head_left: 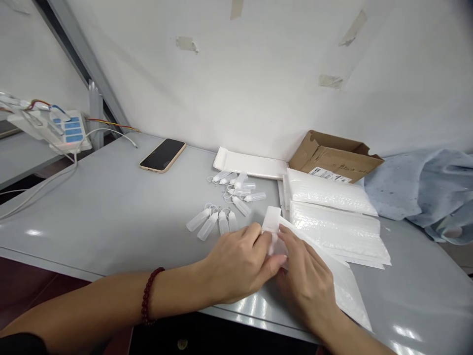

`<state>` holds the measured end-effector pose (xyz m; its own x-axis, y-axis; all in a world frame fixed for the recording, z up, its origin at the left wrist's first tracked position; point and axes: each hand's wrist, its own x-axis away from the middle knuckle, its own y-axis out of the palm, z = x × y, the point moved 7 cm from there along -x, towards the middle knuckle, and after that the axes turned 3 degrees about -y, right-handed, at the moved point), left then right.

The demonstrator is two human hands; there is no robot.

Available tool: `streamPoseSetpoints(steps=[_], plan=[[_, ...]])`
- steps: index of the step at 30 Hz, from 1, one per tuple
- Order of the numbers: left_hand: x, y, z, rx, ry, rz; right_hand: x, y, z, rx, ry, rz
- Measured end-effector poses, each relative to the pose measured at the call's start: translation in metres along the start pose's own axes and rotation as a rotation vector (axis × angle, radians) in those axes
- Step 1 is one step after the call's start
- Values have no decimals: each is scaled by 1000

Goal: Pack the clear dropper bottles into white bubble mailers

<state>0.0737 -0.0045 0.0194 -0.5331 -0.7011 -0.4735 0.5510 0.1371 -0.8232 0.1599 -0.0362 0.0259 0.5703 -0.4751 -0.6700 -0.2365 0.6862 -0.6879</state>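
Note:
My left hand [246,259] is closed, thumb and fingers pinching a small translucent white bag [272,219] near the table's front edge. My right hand [308,281] holds the same bag from the other side, its fingers bent round it. Most of the bag is hidden between the hands, so I cannot tell what is inside. Under and beside my right hand lies a white bubble mailer [349,286]. Several small clear dropper bottles with thin looped caps lie just beyond my left hand, one group [208,226] nearer and a looser pile [242,190] farther back.
More bubble mailers [336,227] are stacked at the right, before an open cardboard box [332,155]. A flat white packet [254,164] lies along the wall. Farther left are a phone [163,155], a white cable [76,158] and a power strip [70,130]. Bluish cloth [417,187] lies far right.

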Motion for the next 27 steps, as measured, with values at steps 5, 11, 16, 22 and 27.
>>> streamPoseSetpoints(steps=[5,11,16,22,27], plan=[[-2,-6,3,78,111,-8,-5,-12,3,-3,-45,30],[-9,-6,-1,18,285,40,-6,-21,5,-35,-90,26],[-4,-1,4,63,382,100,2,-34,0,-90,-125,51],[-2,12,-2,138,304,-33,10,-39,3,-78,-152,-3],[1,25,-5,309,168,-209,5,-39,7,-62,-175,-9]])
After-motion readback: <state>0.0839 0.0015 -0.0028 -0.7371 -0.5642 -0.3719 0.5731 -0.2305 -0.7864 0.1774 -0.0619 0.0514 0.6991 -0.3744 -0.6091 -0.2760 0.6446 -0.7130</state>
